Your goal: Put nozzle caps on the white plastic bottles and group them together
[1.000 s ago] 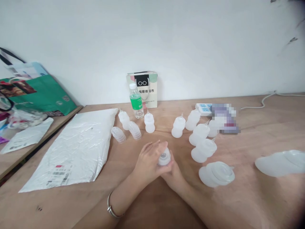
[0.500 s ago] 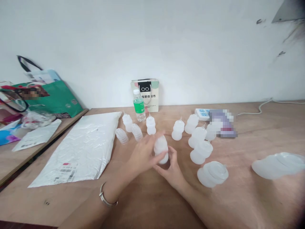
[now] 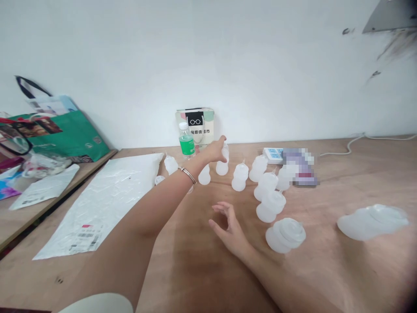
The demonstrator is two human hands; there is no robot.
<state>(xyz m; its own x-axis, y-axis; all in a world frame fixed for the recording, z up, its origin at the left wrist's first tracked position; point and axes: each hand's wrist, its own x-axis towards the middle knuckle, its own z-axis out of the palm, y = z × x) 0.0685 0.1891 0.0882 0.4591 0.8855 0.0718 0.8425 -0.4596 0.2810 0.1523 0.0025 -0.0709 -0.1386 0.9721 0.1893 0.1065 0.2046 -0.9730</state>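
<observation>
My left hand [image 3: 217, 150] reaches to the back of the table, its fingers round the top of a frosted white plastic bottle [image 3: 222, 167] that stands upright. Part of that bottle is hidden by the fingers. My right hand [image 3: 230, 228] rests nearer to me, with fingers curved apart and nothing between them. Just right of the held bottle stands another frosted bottle [image 3: 240, 177] with a pointed tip. Under my left forearm a further bottle [image 3: 204, 175] shows in part.
Several frosted bottles, one nearest me [image 3: 285, 235], stand at right; one lies alone [image 3: 373, 222]. Left is a white mailing bag [image 3: 107, 204]. A water bottle [image 3: 186, 145] and paper bag [image 3: 208, 119] are at the wall, a power strip [image 3: 273, 155] at back right.
My left hand has carried the frosted bottle from in front of me to the back of the table. My right hand has let go of it and stayed near its place.
</observation>
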